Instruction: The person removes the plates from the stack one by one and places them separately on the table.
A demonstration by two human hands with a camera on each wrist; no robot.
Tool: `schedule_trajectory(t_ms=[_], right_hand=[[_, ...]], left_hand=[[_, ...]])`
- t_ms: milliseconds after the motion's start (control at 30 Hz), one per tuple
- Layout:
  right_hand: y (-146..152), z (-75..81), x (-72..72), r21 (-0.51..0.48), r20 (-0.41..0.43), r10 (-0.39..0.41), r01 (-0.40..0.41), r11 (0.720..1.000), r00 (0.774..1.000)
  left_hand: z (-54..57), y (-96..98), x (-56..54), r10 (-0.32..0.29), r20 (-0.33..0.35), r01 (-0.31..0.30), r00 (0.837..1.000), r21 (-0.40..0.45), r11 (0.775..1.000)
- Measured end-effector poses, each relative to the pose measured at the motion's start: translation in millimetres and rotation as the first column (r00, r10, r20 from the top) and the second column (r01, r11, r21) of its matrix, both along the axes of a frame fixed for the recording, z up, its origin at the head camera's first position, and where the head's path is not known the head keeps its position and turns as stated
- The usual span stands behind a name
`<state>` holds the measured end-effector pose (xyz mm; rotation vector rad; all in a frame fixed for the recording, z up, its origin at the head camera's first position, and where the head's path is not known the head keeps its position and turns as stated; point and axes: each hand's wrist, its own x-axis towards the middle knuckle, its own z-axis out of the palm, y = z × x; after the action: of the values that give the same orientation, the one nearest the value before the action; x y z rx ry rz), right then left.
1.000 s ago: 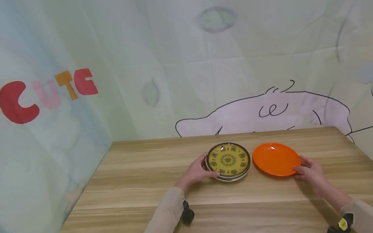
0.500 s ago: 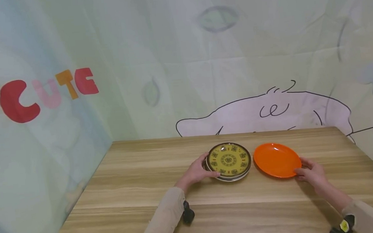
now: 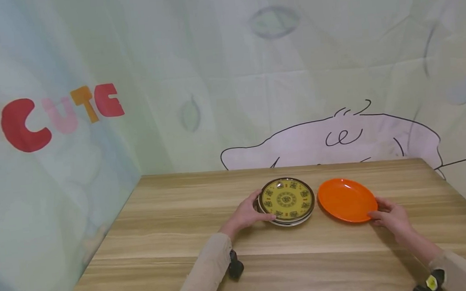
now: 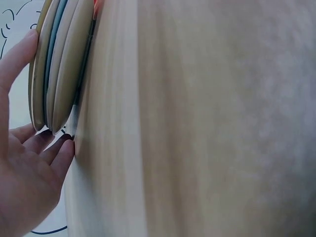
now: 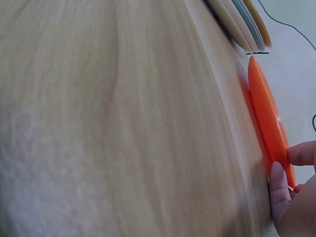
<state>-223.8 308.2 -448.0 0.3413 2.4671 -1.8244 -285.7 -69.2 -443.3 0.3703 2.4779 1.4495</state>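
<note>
Just beside stack of patterned plates on table: orange plate, right rim pinched in my right grip. Left grip clamped on stack's edge. If tilted, stack could slide apart; one-edge hold could tip orange plate.

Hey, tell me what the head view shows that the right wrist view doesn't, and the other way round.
Only the head view shows the left hand, the patterned yellow face of the top plate, and the CUTE lettering. Only the right wrist view shows a bluish band among the stacked rims. Both show the right hand at the rim of the orange plate, the plate stack and the wooden table.
</note>
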Motion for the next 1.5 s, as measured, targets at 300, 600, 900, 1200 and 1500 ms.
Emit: schedule_trajectory(t_ms=[300, 600, 900, 1200, 1500], right_hand=[[4, -1.8, 0.1, 0.042, -0.027, 0.033, -0.032, 0.999, 0.999], [7, 1.4, -2.5, 0.090, -0.077, 0.065, -0.058, 0.994, 0.995], [9, 16.9, -11.0, 0.190, -0.145, 0.029, -0.001, 0.982, 0.989], [-7, 29.4, -20.2, 0.328, -0.150, 0.158, -0.102, 0.939, 0.976], [-30, 37.4, -29.0, 0.301, -0.122, 0.232, -0.186, 0.935, 0.965]], left_hand=[[-1.1, 1.6, -0.1, 0.004, 0.009, -0.004, 1.000, 0.008, 1.000], [1.2, 0.2, 1.4, 0.018, -0.004, -0.018, 1.000, 0.005, 1.000], [1.2, 0.0, 1.9, 0.018, 0.003, -0.018, 1.000, 0.021, 1.000], [1.7, 0.4, 2.5, 0.023, 0.002, -0.023, 1.000, 0.028, 0.999], [2.8, 2.2, 2.8, 0.014, 0.006, -0.014, 1.000, 0.024, 1.000]])
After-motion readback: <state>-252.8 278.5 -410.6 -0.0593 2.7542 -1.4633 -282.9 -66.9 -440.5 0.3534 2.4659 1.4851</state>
